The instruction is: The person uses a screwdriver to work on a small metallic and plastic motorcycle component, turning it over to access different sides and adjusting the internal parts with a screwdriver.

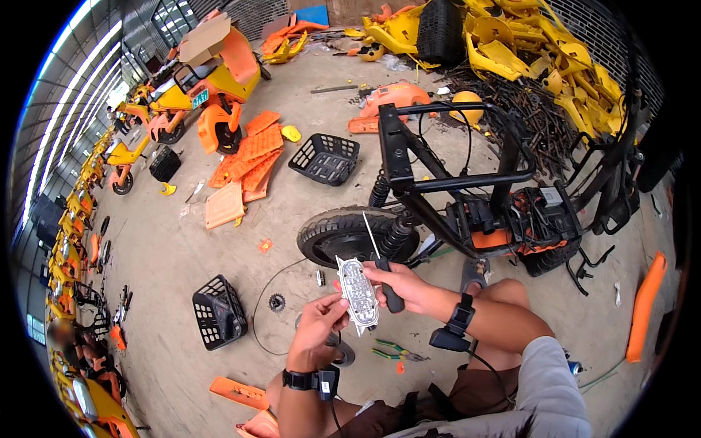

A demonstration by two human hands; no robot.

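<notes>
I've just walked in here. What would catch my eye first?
At centre, the left hand and right hand hold a clear lamp unit, the right also gripping a black-handled screwdriver. Just beyond lies a stripped black scooter frame with its rear wheel. A heap of yellow body panels fills the top right.

One camera only, on person's head. Looks down and forward, over knees. Hands (358,303) close, low in middle of picture. Concrete floor (182,248) spreads out below and ahead. Black bike frame (453,182) just past hands. Far wall and yellow parts pile (526,44) up top. Fisheye bends edges; corners dark.
</notes>
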